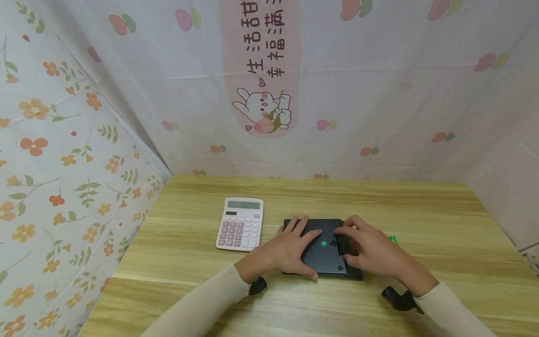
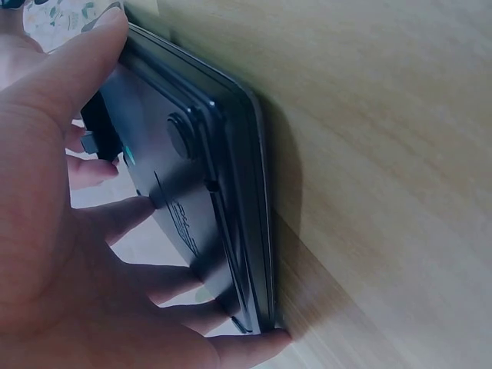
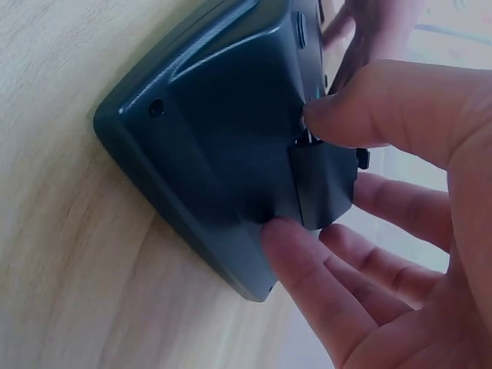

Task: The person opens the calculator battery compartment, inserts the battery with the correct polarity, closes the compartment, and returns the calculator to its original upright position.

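Observation:
A black calculator [image 1: 322,255] lies on the table with its back upward, showing round feet and a green dot. My left hand [image 1: 288,250] rests on its left part with fingers spread; in the left wrist view the thumb [image 2: 96,58] touches one edge and the fingertips reach across the back. On the right part of the back, my right hand [image 1: 375,245] pinches a small black battery cover [image 3: 327,184] between thumb and fingers. The cover stands tilted up from the casing. Whatever lies in the compartment beneath is hidden.
A white calculator [image 1: 240,224] lies face up to the left of my left hand. Just beyond my right hand, a small green object [image 1: 393,239] shows partly. Patterned cloth [image 1: 337,93] hangs behind the wooden table [image 1: 421,206], with floral cloth [image 1: 76,187] at left.

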The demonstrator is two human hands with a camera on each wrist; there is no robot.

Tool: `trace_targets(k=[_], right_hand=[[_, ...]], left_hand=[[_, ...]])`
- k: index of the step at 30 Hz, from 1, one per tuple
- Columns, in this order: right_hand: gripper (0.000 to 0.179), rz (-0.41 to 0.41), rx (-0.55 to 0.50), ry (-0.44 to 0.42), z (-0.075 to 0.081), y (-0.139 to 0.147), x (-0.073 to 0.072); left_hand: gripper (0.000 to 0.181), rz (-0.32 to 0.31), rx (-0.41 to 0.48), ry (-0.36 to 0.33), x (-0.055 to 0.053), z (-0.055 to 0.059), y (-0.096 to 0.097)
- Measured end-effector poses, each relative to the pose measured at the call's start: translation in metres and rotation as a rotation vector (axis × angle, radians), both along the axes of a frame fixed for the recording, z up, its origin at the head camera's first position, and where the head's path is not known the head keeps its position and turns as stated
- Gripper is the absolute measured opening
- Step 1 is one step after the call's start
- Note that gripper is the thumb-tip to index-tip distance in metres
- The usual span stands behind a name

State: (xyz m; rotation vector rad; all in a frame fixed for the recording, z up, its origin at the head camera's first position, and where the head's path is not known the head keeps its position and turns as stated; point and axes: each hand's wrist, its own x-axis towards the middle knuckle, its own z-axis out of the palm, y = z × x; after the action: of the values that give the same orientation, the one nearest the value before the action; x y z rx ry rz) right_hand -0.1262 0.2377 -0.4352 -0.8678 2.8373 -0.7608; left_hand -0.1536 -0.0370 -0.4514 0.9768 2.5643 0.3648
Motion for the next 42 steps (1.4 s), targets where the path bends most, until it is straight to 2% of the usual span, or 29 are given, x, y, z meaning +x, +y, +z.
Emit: trace_targets(k=[7, 16, 23, 31, 42], right_hand=[[0.048, 0.021, -0.014, -0.01, -0.001, 0.001, -0.002], [0.068, -0.021, -0.048, -0.057, -0.006, 0.006, -0.006], [0.063, -0.015, -0.111, -0.083, -0.011, 0.009, -0.008], [0.062, -0.032, -0.124, -0.114, -0.014, 0.012, -0.009], [0.057, -0.039, -0.115, -0.06, -0.013, 0.011, -0.007]], left_hand=[[0.108, 0.0, 0.002, 0.003, 0.001, 0.002, 0.0], [0.106, 0.005, 0.011, -0.001, 0.002, 0.004, 0.0], [0.108, 0.01, 0.001, 0.002, 0.001, 0.001, 0.0], [0.109, 0.005, -0.001, 0.009, 0.0, 0.0, 0.0], [0.109, 0.01, -0.003, 0.005, 0.0, 0.001, 0.0]])
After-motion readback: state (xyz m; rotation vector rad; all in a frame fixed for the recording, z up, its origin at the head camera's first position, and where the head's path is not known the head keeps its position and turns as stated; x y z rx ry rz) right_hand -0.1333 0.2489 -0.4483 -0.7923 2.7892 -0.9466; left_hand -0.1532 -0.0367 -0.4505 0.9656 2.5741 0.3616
